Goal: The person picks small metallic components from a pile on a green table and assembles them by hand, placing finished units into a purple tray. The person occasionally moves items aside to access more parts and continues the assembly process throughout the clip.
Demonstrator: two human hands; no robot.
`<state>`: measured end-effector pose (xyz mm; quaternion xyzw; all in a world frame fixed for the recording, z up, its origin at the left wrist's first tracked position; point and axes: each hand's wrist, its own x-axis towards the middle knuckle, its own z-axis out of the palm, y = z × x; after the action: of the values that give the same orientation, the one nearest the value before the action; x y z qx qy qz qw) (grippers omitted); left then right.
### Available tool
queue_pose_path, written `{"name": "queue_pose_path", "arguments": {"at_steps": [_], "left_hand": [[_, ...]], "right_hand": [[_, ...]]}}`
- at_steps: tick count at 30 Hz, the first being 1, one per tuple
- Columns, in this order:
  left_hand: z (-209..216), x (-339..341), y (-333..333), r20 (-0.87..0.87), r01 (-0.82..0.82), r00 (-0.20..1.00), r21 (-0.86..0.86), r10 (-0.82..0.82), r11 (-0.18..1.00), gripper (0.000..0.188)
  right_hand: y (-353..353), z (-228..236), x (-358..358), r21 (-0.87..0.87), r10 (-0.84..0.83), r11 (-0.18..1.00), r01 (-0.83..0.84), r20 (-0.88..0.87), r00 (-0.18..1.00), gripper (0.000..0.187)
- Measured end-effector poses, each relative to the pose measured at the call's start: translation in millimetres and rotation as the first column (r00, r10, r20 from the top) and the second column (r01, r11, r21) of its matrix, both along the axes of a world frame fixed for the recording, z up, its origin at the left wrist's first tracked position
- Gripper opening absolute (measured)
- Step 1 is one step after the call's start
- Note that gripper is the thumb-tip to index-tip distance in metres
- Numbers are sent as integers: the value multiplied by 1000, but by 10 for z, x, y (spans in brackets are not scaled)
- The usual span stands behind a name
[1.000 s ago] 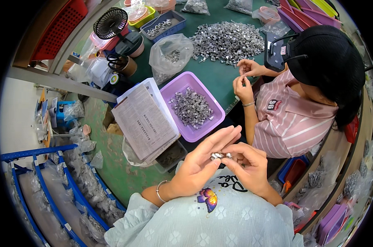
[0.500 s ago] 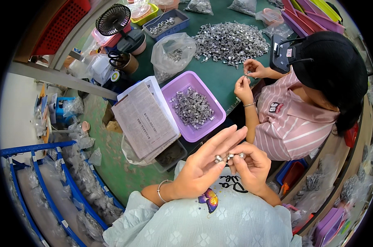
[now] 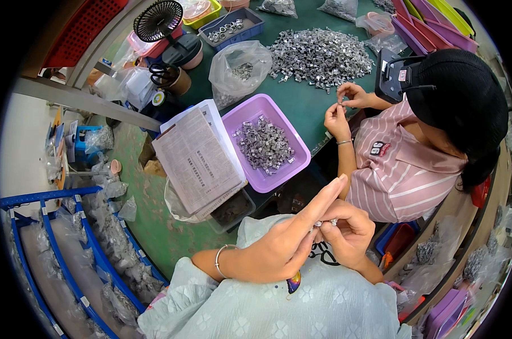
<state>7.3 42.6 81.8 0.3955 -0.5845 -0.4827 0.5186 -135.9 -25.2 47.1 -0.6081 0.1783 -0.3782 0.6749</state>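
In front of my chest both hands meet over small silver metal parts. My right hand (image 3: pixel 351 233) is closed, its thumb and bent forefinger pinching a small metal part (image 3: pixel 333 222). Close against it is my left hand (image 3: pixel 281 243), its long fingers straight and together, thumb folded in toward them. Another bit of metal shows where the two hands touch; the left palm and whatever else lies in it are hidden. Beyond my hands, a purple tray (image 3: pixel 296 121) holds a heap of similar silver metal parts (image 3: pixel 264 146).
A newspaper-topped stack (image 3: pixel 193 161) lies left of the tray. Behind are a clear plastic bag (image 3: pixel 239 65), a large metal-parts pile (image 3: pixel 321 56) and a black fan (image 3: pixel 158 21). At right a co-worker (image 3: pixel 403 164) handles a small piece. Blue-framed racks (image 3: pixel 92 243) stand at lower left.
My left hand has turned so that its palm and the metal part seen in it are now hidden. Both hands have drawn closer together. The co-worker's hands have barely moved.
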Motion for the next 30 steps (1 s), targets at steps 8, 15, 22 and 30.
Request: {"name": "queue_pose_path", "arguments": {"at_steps": [8,15,22,30], "left_hand": [[-1,-4,-26,69,4,998,-28,-2,1000,81],[-54,-20,-61,62,-7,998,-88,13,996,87],[-47,-16,-75,-19,38,999,-99,-40,994,92],[-66,-36,-81,-22,40,999,-64,-41,997,94]], "right_hand": [[-42,30,-6,-165,-43,986,27,-95,995,13],[-67,128,5,-303,-86,953,26,-186,979,18],[-92,102,-8,-454,-127,890,49,-143,982,20],[-115,48,-16,-683,-185,725,86,-73,980,27]]}}
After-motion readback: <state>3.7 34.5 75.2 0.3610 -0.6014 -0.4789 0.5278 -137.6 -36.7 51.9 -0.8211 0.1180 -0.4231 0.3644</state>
